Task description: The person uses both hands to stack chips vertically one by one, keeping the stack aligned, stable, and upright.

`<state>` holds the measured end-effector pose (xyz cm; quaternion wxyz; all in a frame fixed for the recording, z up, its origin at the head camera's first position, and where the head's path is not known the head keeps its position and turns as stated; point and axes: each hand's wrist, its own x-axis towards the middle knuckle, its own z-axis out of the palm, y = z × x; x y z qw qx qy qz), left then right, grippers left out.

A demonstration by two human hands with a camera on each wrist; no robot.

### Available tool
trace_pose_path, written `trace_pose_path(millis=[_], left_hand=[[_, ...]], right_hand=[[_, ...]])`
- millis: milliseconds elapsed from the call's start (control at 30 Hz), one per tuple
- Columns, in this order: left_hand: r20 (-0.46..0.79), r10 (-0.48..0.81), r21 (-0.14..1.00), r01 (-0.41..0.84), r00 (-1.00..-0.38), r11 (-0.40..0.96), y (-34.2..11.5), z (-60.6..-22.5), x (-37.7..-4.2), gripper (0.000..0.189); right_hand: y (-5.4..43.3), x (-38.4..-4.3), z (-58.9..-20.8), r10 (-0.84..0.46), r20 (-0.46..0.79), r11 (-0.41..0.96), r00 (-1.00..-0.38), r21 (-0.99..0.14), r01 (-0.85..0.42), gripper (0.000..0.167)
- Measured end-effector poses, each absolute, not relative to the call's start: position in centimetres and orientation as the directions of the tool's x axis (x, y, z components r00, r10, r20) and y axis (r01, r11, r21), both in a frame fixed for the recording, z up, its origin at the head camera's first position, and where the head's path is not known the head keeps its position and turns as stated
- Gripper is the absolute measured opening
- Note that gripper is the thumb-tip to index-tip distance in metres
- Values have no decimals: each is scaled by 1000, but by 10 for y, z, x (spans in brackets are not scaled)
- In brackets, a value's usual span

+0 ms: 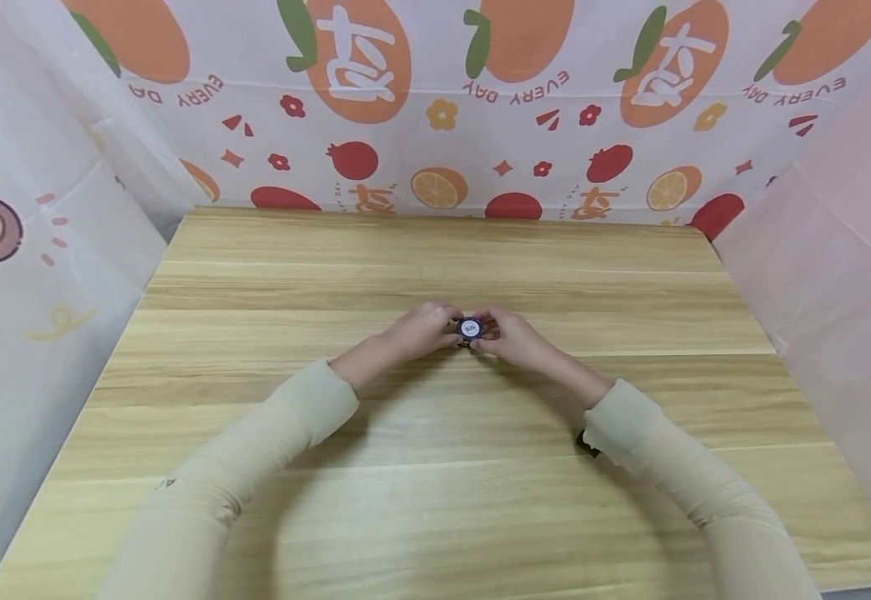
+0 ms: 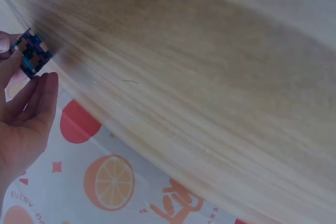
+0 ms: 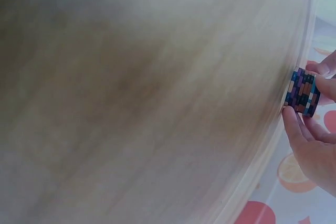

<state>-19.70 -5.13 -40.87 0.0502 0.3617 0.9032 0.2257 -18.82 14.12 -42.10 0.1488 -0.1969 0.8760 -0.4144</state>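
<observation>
Between the two hands, on the table (image 1: 435,475), stands a short stack of poker chips (image 1: 469,328). Its top chip is dark blue with a white printed centre. Seen side-on in the left wrist view, the stack (image 2: 30,53) shows dark chips with coloured edge blocks; the right wrist view shows the same stack (image 3: 302,93). My left hand (image 1: 427,327) holds the stack from its left side, thumb nearer me and fingers behind. From the right side my right hand (image 1: 513,337) holds it too, with its thumb near the front edge.
A printed fruit curtain (image 1: 443,158) hangs along the table's far edge. Pale curtains (image 1: 45,275) close in both sides. Light sleeves (image 1: 255,450) cover the forearms, and a small dark item (image 1: 588,444) shows under the right cuff.
</observation>
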Motion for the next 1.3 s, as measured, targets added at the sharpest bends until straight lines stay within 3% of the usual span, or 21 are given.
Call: trace_pose_path(millis=[433, 1300], left_hand=[[62, 667, 406, 629, -743, 663, -52, -414, -198, 35], [79, 676, 384, 648, -733, 658, -49, -417, -201, 28]], right_hand=[[137, -189, -423, -474, -86, 606, -876, -754, -254, 49], [131, -190, -421, -448, -64, 669, -892, -686, -287, 44]])
